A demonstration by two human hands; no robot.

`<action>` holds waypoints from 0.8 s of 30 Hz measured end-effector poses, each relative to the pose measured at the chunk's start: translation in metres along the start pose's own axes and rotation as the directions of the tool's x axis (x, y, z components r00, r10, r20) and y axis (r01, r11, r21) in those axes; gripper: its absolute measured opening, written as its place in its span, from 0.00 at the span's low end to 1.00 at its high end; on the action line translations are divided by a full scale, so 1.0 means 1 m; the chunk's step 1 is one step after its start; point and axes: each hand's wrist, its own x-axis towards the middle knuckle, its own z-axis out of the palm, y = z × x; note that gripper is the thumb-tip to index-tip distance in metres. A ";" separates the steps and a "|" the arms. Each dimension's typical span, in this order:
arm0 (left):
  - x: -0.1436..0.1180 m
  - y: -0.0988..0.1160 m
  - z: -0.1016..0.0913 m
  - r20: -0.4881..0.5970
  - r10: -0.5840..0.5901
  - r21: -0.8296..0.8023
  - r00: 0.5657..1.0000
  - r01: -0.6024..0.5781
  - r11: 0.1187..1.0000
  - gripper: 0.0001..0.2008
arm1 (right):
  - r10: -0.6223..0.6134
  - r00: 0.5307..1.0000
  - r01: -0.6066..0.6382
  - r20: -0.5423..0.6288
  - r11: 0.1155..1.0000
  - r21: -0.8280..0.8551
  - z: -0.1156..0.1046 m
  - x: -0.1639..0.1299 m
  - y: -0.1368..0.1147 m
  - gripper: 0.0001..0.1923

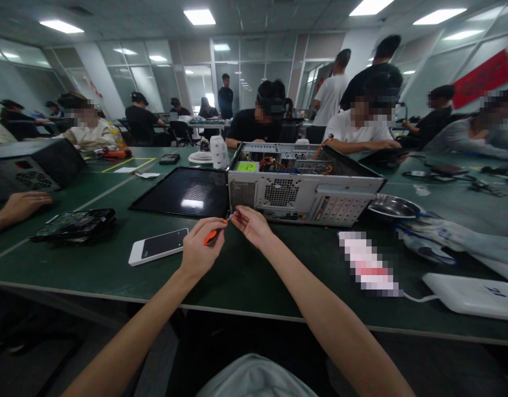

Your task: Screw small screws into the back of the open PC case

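Note:
My left hand (201,245) is closed around the orange handle of a screwdriver (212,236), whose thin metal shaft points up to the right. At the tip, my right hand (252,225) is pinched, and whatever sits between its fingertips is too small to make out. Both hands are just in front of the lower left corner of a desktop computer case (305,193). The case lies on its side, uncovered on top, with a green-labelled power supply (247,166) and orange cables showing inside. A black side panel (179,193) lies flat to its left.
A white device with a dark screen (158,246) lies beside my left hand. Circuit boards (78,226) and another person's hand (26,205) are at left. On the right are a metal bowl (394,206), gloves (433,242), a blurred phone and a cabled white power bank (477,296).

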 end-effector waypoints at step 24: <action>-0.002 0.000 -0.012 -0.036 -0.235 0.384 0.971 0.230 0.894 0.08 | 0.218 0.976 -0.207 0.013 0.940 -0.271 -0.001 0.001 0.002 0.10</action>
